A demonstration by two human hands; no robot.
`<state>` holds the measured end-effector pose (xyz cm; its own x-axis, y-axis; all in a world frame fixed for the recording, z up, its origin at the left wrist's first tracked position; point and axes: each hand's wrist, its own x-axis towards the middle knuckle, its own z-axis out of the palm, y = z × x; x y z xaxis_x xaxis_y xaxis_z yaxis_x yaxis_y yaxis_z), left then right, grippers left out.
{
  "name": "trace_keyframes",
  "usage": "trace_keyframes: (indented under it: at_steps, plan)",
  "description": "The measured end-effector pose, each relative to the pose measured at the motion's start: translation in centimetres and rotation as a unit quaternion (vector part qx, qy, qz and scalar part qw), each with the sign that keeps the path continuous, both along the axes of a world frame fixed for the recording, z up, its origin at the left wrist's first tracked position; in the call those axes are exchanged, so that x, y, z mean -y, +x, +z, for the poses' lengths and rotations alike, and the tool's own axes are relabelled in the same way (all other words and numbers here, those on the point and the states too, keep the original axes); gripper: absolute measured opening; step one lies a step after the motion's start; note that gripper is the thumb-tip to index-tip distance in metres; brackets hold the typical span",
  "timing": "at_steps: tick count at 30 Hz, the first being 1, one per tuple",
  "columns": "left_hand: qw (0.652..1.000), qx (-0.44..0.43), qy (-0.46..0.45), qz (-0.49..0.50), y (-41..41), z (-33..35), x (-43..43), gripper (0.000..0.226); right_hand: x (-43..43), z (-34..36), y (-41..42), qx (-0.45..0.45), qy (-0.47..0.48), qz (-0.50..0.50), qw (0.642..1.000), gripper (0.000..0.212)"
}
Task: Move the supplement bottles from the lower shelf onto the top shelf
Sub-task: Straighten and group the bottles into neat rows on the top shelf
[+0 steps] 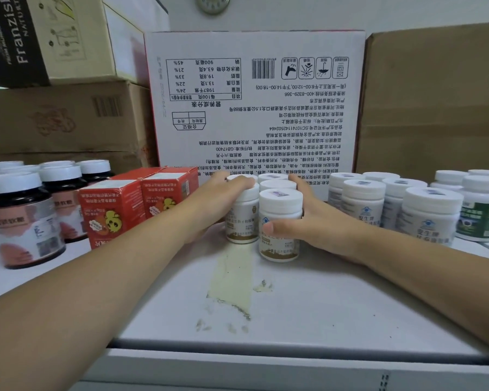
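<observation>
Head view: a tight cluster of white-capped supplement bottles (280, 213) is clasped from both sides. The left hand (215, 204) is wrapped round the cluster's left flank, its fingers (242, 182) laid over a cap. The right hand (319, 221) is pressed to the right flank, the thumb curled across the label of the front bottle. The cluster is stood upright on a white shelf (237, 320), with a patch of yellowed tape residue (232, 277) just in front of it. Red cartons (141, 204) and dark bottles (20, 218) are ranged to the left, more white bottles (362, 201) and a green-labelled bottle (480, 215) to the right. A printed white carton (254, 114) and brown boxes (435, 108) are stacked behind.
</observation>
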<state>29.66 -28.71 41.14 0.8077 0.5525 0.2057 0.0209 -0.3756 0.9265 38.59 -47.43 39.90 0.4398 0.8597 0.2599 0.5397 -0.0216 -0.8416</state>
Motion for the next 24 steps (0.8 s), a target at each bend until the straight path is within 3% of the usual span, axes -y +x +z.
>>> trace_keyframes:
  at_steps: [2,7,14,24]
  plan:
    - [1.0,0.0,-0.005,0.005,-0.04,-0.11,0.0,0.089,0.0,0.13,-0.24,0.005,-0.009,-0.006,1.0,0.132]
    - [1.0,-0.009,0.002,0.01,-0.01,-0.18,-0.02,0.081,0.13,0.14,-0.47,0.005,0.002,0.0,1.0,0.103]
    - [1.0,-0.002,0.008,0.002,-0.07,0.24,0.57,0.072,0.7,0.36,-0.5,0.035,-0.015,-0.042,0.998,0.139]
    - [1.0,-0.004,-0.006,0.009,-0.35,0.12,0.69,0.072,0.17,0.51,0.05,0.019,-0.028,0.007,0.999,0.143]
